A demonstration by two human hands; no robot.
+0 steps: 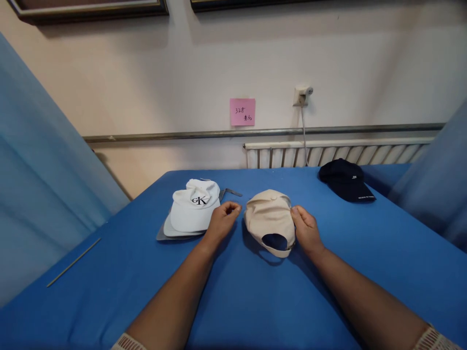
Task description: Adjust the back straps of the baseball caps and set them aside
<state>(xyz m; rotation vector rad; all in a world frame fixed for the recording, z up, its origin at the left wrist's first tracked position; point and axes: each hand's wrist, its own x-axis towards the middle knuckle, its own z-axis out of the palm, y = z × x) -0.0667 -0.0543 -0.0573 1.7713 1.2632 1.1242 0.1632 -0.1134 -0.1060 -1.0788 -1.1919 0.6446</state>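
Observation:
A beige baseball cap (269, 216) is held up over the blue-covered table, its back opening and strap facing me. My right hand (308, 231) pinches the cap's right edge between thumb and fingers. Just left of the cap, apart from it, is my left hand (223, 221), its fingers curled together with nothing visible in them. Beside that hand lies a stack of caps, topped by a white cap (195, 206) with black "CK" lettering. Greyish brims stick out under it. A grey strap (232, 192) extends from the stack's right side.
A dark navy cap (345, 180) lies at the back right of the blue table cover (233, 301). A thin stick (73, 262) rests at the left. Behind stand a radiator (339, 153), a metal rail (204, 134) and a wall socket with cord (302, 97). Blue curtains (40, 170) flank the table.

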